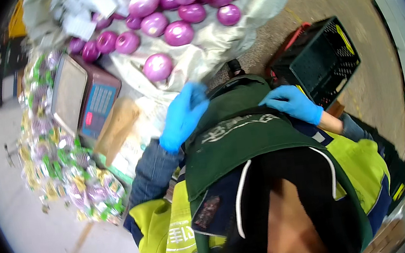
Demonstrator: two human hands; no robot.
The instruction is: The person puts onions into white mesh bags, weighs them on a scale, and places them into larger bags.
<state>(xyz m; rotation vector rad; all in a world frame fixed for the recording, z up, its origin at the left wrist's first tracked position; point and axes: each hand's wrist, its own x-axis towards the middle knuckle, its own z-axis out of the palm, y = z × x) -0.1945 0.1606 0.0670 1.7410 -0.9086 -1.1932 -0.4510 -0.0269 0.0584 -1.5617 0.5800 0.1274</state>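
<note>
My left hand (185,117), in a blue glove, is held near the apron's left edge, just below a single peeled red onion (158,67). Its fingers are slightly blurred and loosely apart, with nothing seen in them. My right hand (294,104), also gloved in blue, is at the right side of my green apron (243,137). Its fingers are loosely bent and hold nothing visible. Many red onions (179,32) lie on a whitish sheet (242,37) in front of me.
A scale (95,106) with a blue keypad stands left of the onions, beside brown paper (121,123). Netted onion packs (79,163) with green labels are heaped along the left. A black crate (317,63) is at the right. Crumpled white papers (82,15) lie at the far left.
</note>
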